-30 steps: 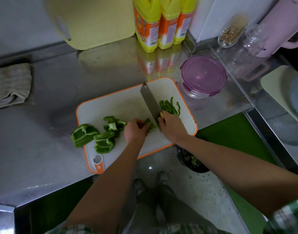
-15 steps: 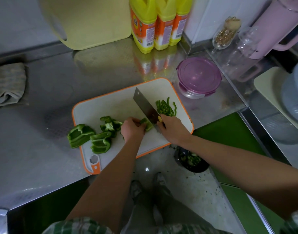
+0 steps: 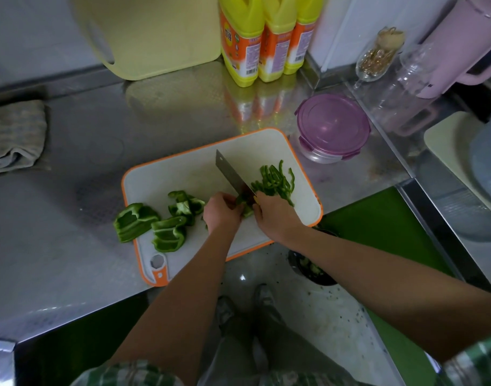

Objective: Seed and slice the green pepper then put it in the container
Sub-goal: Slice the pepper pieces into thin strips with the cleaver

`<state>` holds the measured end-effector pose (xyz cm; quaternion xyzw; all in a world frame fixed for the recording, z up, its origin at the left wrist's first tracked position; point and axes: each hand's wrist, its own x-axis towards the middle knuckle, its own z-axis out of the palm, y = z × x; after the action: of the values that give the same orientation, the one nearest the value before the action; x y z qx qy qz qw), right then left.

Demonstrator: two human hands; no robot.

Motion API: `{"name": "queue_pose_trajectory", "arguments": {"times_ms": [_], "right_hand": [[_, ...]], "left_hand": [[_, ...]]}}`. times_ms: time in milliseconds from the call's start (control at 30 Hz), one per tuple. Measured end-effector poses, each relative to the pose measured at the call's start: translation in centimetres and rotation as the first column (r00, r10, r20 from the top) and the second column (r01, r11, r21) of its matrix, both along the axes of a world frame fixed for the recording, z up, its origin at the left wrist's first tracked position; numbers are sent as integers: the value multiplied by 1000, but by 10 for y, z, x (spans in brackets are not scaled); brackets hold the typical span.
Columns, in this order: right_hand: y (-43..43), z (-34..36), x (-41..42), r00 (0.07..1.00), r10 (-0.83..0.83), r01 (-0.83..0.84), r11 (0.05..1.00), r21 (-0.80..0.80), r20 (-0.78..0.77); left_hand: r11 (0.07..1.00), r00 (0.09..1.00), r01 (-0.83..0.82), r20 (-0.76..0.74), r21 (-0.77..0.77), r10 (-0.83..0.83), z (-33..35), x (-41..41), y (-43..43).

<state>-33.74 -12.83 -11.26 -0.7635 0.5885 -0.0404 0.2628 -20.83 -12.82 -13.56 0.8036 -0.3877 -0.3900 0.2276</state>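
Left hand pins a glossy green pepper piece on the cutting board; right hand grips the cleaver against it. Thin strips lie right of the blade, 3 chunks left. The yellow bottles carry orange labels too blurred to read.

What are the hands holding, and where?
The right hand grips the flat steel cleaver by its handle; the left hand pins a green pepper piece beside the blade.

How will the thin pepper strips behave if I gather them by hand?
The pepper strips look thin and curved, so probably bendy and light. They lie in a loose pile on the cutting board, so some would likely scatter.
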Motion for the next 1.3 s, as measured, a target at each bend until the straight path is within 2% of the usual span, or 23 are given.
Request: {"name": "queue_pose_trajectory", "arguments": {"times_ms": [133, 300, 467, 667, 1000, 1300], "right_hand": [[-2, -2, -2, 998, -46, 46, 999, -15, 45], [-5, 0, -2, 981, -149, 150, 989, -3, 125], [-6, 11, -12, 984, -94, 103, 993, -51, 152], [2, 15, -8, 993, -49, 50, 999, -3, 106], [7, 7, 4, 998, -58, 58, 998, 34, 28], [-2, -4, 16, 990, -119, 123, 991, -45, 73]], "left_hand": [[998, 997, 51, -60, -39, -53, 0, 5, 5], [998, 992, 1, -124, -55, -8, 3, 6, 8], [998, 989, -42, -141, -52, 34, 4, 5, 7], [996, 993, -85, -81, -16, 83, 5, 0, 5], [997, 993, -74, -96, 15, 75, 4, 2, 2], [999, 990, -1, -140, -54, -6, 2, 7, 9]]}}
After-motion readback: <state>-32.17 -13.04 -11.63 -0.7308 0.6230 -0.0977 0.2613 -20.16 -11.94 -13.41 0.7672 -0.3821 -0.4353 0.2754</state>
